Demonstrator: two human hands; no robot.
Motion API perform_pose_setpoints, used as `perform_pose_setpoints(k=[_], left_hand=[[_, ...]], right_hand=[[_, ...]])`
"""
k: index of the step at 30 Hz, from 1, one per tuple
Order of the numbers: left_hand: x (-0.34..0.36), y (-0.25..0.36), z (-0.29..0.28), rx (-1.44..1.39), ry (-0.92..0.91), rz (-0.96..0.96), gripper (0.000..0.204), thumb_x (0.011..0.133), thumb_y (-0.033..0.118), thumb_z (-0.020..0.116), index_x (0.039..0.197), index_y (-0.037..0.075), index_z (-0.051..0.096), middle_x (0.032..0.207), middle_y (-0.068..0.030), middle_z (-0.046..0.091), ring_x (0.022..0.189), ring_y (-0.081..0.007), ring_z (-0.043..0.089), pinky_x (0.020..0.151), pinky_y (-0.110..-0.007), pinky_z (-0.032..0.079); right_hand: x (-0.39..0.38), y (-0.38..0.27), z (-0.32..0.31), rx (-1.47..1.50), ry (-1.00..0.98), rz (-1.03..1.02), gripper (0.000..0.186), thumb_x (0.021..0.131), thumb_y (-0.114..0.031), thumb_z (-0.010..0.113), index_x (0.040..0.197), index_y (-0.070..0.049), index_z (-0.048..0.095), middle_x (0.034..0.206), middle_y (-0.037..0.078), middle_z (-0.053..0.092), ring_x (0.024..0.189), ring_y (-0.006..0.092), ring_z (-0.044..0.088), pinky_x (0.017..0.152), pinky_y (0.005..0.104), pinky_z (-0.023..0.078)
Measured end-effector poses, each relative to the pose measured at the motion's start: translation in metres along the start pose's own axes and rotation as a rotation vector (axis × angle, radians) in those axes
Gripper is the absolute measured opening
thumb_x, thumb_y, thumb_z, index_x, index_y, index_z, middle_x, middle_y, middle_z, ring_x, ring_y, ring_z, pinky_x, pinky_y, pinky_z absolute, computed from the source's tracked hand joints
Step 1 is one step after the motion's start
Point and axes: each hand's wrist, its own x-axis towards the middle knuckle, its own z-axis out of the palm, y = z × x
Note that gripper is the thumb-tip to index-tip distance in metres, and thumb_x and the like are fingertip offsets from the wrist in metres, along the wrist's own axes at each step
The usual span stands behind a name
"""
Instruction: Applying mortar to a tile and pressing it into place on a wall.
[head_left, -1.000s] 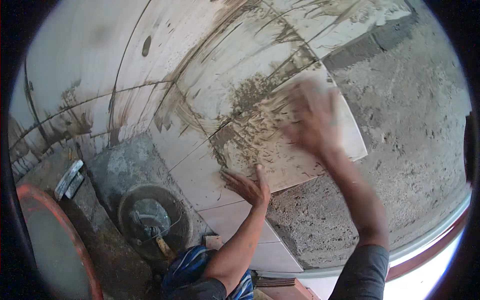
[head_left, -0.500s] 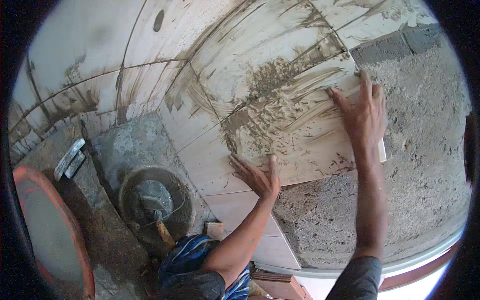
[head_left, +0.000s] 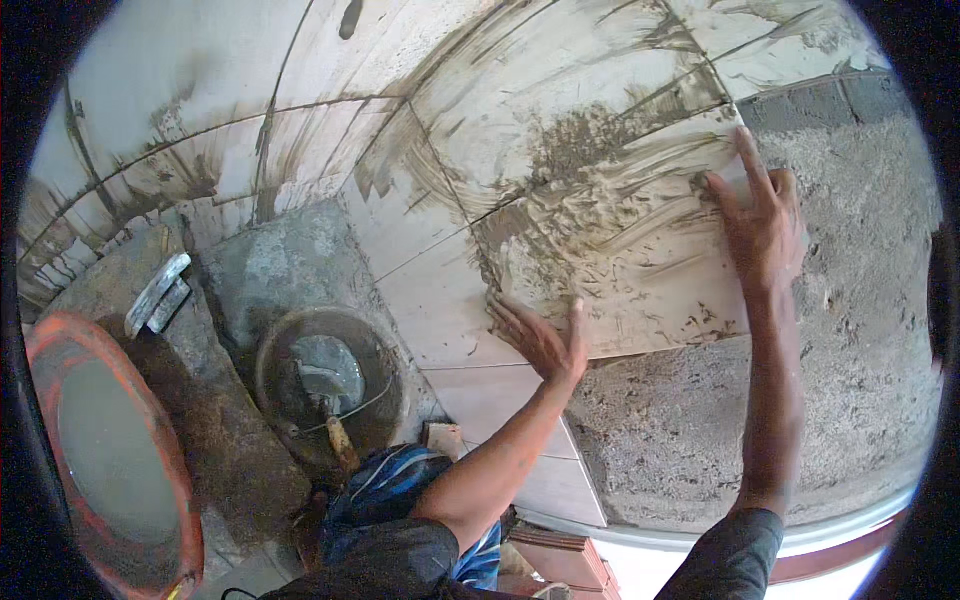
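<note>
A pale floor tile (head_left: 620, 250) smeared with grey mortar lies on a rough mortar bed (head_left: 850, 300), beside other laid tiles (head_left: 440, 290). My left hand (head_left: 540, 340) presses flat on the tile's lower left corner, fingers spread. My right hand (head_left: 760, 225) rests flat on the tile's right edge, fingers stretched over its upper right corner. Neither hand holds anything.
A round black pan (head_left: 330, 385) with mortar and a trowel sits on the floor at lower left. An orange-rimmed tub (head_left: 100, 450) of grey water stands at the far left. A metal tool (head_left: 158, 293) lies near it. Red bricks (head_left: 560, 560) sit by my knee.
My right hand stopped rubbing the tile's middle and moved to its right edge, where it now lies flat. My left hand stays on the lower left corner.
</note>
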Motion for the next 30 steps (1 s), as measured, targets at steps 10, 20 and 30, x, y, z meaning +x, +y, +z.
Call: perform_pose_setpoints(k=[10,20,30], left_hand=[[-0.003,0.005,0.0,0.031,-0.047,0.09,0.134,0.081,0.078,0.06,0.155,-0.013,-0.005,0.163,-0.0358,-0.004,0.153,-0.0486,-0.006,0.122,-0.061,-0.005],[-0.017,0.025,0.0,0.002,-0.1,0.07,0.144,0.074,0.081,0.066,0.155,-0.012,-0.007,0.162,-0.0374,-0.004,0.152,-0.0523,-0.003,0.122,-0.061,-0.002],[-0.01,0.006,-0.011,0.034,-0.172,0.306,0.128,0.082,0.069,0.069,0.156,-0.01,0.001,0.162,-0.0349,0.003,0.153,-0.0449,0.004,0.123,-0.057,0.007]], right_hand=[[-0.002,0.004,0.009,0.037,0.24,-0.148,0.062,0.084,-0.05,0.076,0.142,-0.036,0.059,0.095,0.01,0.059,0.078,0.0288,0.065,0.064,0.043,0.054],[0.003,0.023,-0.01,0.018,0.168,-0.086,0.058,0.085,-0.052,0.073,0.139,-0.036,0.06,0.091,0.005,0.058,0.078,0.0258,0.066,0.058,0.0416,0.055],[-0.034,-0.039,-0.001,0.642,0.431,-0.525,0.025,0.08,-0.021,0.073,0.102,-0.012,0.069,0.105,0.013,0.064,0.101,0.0326,0.062,0.084,0.0461,0.052]])
